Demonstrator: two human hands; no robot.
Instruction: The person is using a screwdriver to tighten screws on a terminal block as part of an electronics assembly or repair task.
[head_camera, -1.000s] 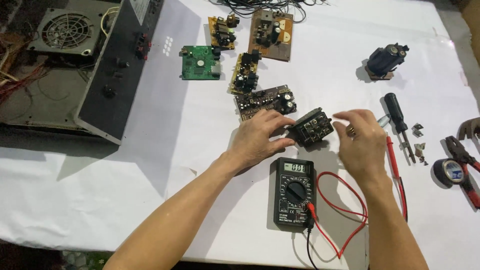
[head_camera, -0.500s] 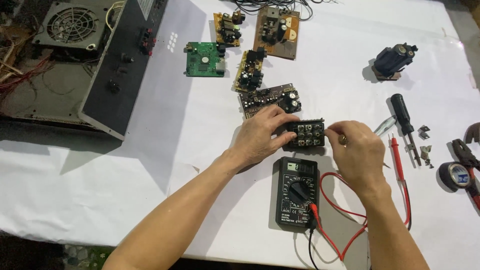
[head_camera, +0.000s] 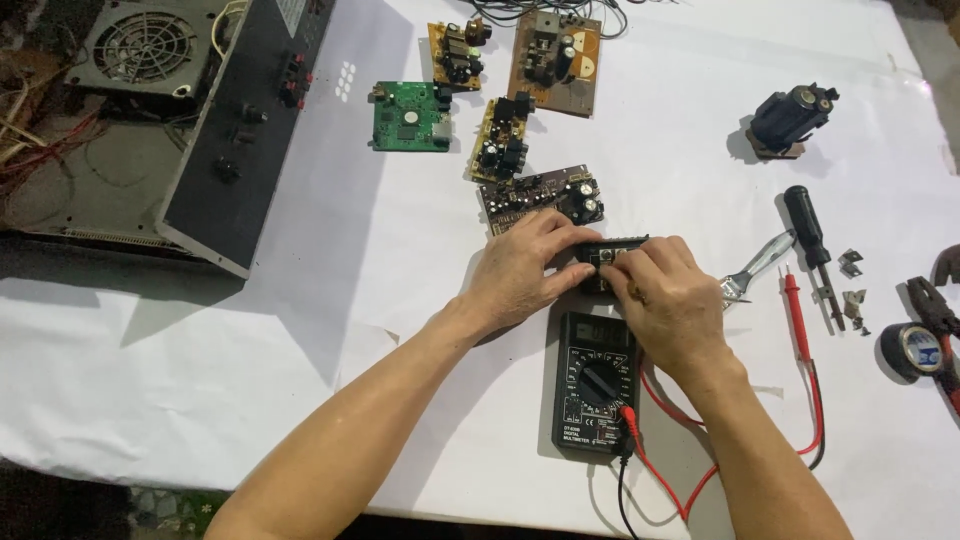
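Both hands gripped a small black component (head_camera: 612, 256) just beyond the multimeter (head_camera: 597, 385): the left hand (head_camera: 525, 272) held its left end, the right hand (head_camera: 665, 300) covered its near side, hiding most of it.

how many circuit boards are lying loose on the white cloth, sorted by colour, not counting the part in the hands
Green board: 1
Brown or tan boards: 4
Total: 5
The left hand and right hand hold a small black component, left out of the count.
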